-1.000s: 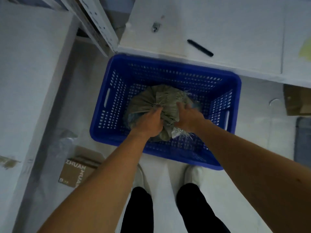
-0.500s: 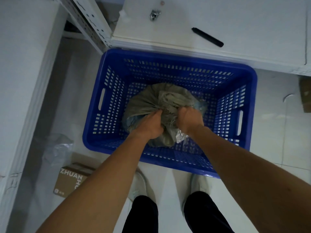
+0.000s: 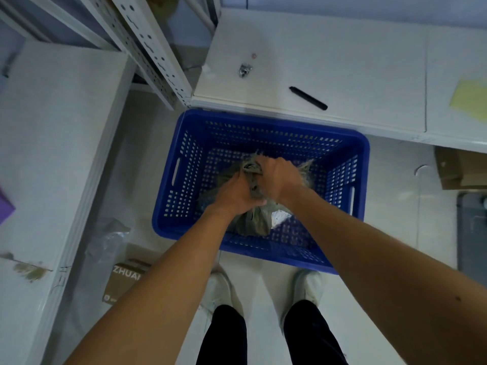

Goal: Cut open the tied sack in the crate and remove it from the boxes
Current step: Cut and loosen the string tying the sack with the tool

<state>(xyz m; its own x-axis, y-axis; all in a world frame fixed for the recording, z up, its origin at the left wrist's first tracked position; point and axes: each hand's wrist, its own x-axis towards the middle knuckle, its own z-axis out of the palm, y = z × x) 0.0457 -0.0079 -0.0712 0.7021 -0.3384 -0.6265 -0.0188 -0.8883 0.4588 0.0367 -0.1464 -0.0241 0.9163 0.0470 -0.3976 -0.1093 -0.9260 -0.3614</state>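
A grey-green woven sack point(image 3: 254, 223) sits inside a blue perforated plastic crate point(image 3: 184, 180) on the floor. My left hand point(image 3: 233, 196) grips the bunched sack fabric near its top. Just to the right, my right hand point(image 3: 279, 177) clutches the gathered, frayed neck of the sack. Both hands cover most of the sack's top; frayed fibres stick out beside the right hand. A bit of clear plastic shows at the sack's lower right. The boxes inside are hidden. A black cutter-like tool point(image 3: 307, 98) lies on the white table behind the crate.
A white table point(image 3: 342, 61) stands behind the crate, with a small metal object point(image 3: 245, 70) on it. A white shelf surface point(image 3: 52, 154) lies to the left, a metal rack upright point(image 3: 147, 48) beyond. A cardboard box point(image 3: 123, 280) sits on the floor near my feet.
Both hands have moved up and further into the crate, bunching the sack's neck tighter. The sack's rounded top, visible before, is now mostly covered by my hands.
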